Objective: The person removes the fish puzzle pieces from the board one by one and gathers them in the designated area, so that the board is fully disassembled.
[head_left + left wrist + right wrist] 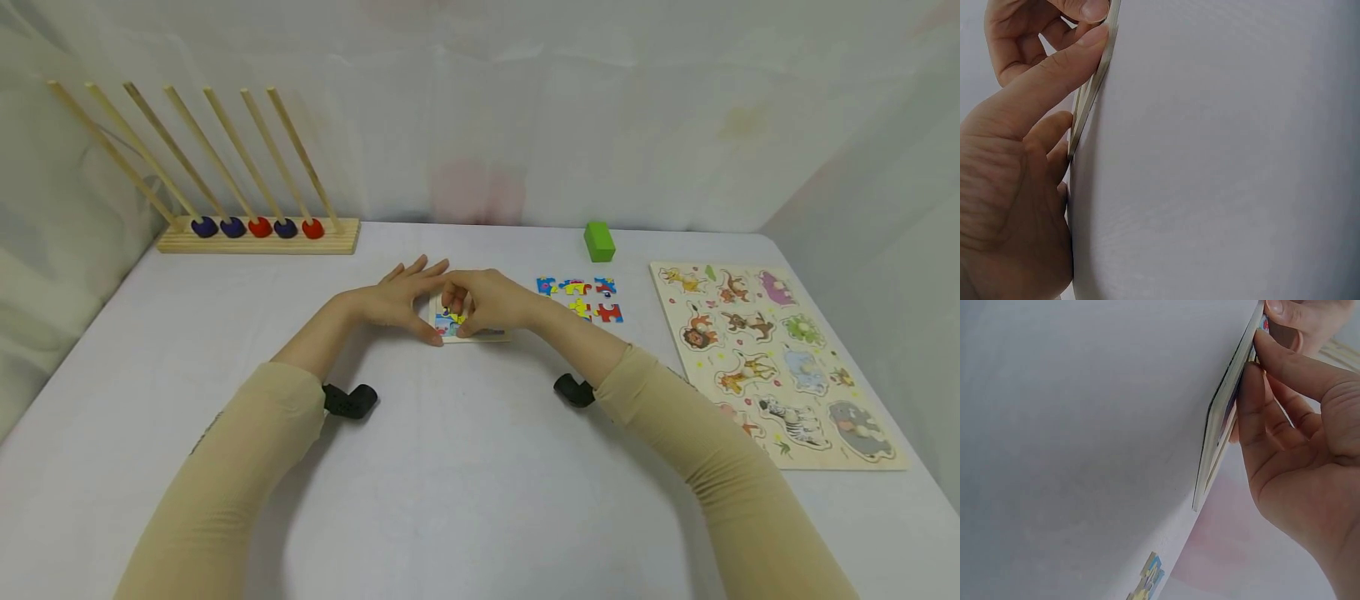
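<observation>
A small wooden puzzle board (495,339) lies on the table, partly covered by both hands, with colourful picture pieces in it. My left hand (393,300) steadies its left side, fingers spread toward the back and the thumb at the near left corner. In the left wrist view, that thumb (1063,69) rests along the board's edge. Bent over the board, my right hand (495,302) has thumb and index fingertips close together. They pinch a puzzle piece (452,317) low at the board's surface, mostly hidden by the fingers.
Several loose jigsaw pieces (607,313) lie right of the board. Behind them stands a green block (599,242). An animal peg puzzle (712,321) covers the right side. At the back left is a wooden rack (258,242) with tall rods and red and blue beads.
</observation>
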Motion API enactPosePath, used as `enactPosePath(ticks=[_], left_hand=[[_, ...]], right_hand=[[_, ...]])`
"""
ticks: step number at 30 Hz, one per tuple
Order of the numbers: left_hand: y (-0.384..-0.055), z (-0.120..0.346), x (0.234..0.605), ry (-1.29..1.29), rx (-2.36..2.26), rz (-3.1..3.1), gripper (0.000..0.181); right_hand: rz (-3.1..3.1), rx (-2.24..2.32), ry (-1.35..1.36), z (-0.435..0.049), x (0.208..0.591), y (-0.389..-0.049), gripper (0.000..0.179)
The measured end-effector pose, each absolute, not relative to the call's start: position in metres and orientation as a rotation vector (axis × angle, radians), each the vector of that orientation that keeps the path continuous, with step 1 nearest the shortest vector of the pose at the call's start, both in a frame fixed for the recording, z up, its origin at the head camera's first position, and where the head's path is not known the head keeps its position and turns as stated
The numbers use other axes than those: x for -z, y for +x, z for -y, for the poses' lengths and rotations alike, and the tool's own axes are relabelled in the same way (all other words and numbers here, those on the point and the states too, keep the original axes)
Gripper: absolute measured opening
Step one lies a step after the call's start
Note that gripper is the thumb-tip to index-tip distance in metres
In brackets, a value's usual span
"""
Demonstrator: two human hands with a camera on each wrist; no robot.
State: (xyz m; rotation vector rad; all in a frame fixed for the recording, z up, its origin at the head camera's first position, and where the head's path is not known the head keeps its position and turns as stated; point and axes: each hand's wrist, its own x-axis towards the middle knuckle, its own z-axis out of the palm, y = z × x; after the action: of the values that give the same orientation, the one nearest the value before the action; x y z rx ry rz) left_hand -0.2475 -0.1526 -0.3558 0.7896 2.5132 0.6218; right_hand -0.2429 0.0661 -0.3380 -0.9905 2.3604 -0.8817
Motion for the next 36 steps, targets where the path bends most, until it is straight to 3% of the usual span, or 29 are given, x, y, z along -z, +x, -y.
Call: enactPosePath(ticks=[12,36], left_hand=[[-0.246,0.153,0.354,0.778,-0.618,-2.513,0.103],[-0.248,0.155,0.356,0.795,-0.593,-2.508,0.109]], right_hand=[[-2.42,0.904,-0.978,-0.064,0.337,-0.243,0.021],[-2.408,1.05,-0.84,-0.074,0.322,-0.25,0.023]])
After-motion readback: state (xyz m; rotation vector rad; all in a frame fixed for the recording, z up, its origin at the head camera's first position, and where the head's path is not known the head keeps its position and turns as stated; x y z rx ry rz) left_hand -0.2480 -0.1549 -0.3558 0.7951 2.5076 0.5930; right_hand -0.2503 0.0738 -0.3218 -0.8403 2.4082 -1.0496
